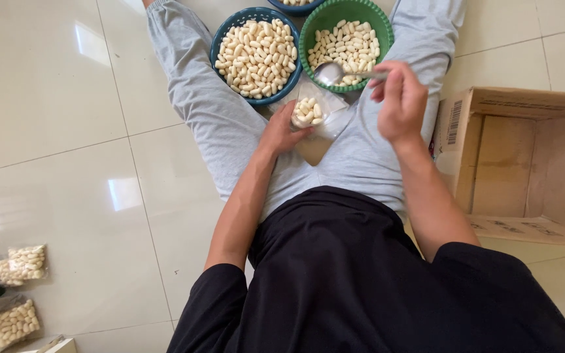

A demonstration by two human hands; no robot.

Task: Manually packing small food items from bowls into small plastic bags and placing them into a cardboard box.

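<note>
I sit on the floor with my legs spread, in grey trousers and a black shirt. My left hand (pixel 284 133) holds a small clear plastic bag (pixel 316 112) part filled with pale oval pieces. My right hand (pixel 400 101) grips a metal spoon (pixel 332 73) whose empty bowl hovers over the near rim of the green bowl (pixel 307 40). The green bowl and a blue bowl (pixel 219 39) beside it both hold many of the same pale pieces.
An open cardboard box (pixel 524 163) lies on its side at my right. Several filled clear bags (pixel 17 263) lie on the tiled floor at the lower left. Another blue bowl (pixel 294 5) shows at the top edge.
</note>
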